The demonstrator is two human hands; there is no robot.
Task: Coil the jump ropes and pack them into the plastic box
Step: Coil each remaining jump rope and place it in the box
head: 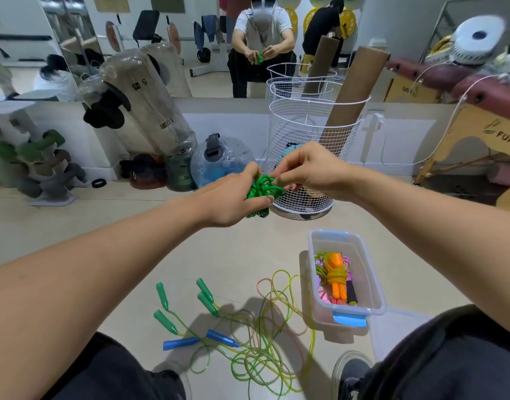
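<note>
A coiled green jump rope (262, 194) is held up in front of me. My left hand (233, 197) grips the bundle from the left, thumb across its lower part. My right hand (308, 171) pinches a loop of it at the top right. On the floor to the lower right stands the clear plastic box (372, 281) with a blue latch, holding coiled ropes, one orange (336, 277). Several loose ropes (256, 336) lie tangled on the floor between my knees, with green handles (207, 295) and blue handles (201, 340).
A white wire basket (311, 151) with a cardboard tube stands just behind my hands. Left of it are a clear water jug (219, 163), weight bags and dumbbells (34, 163). A mirror behind reflects me. A wooden bench (479, 140) is at right.
</note>
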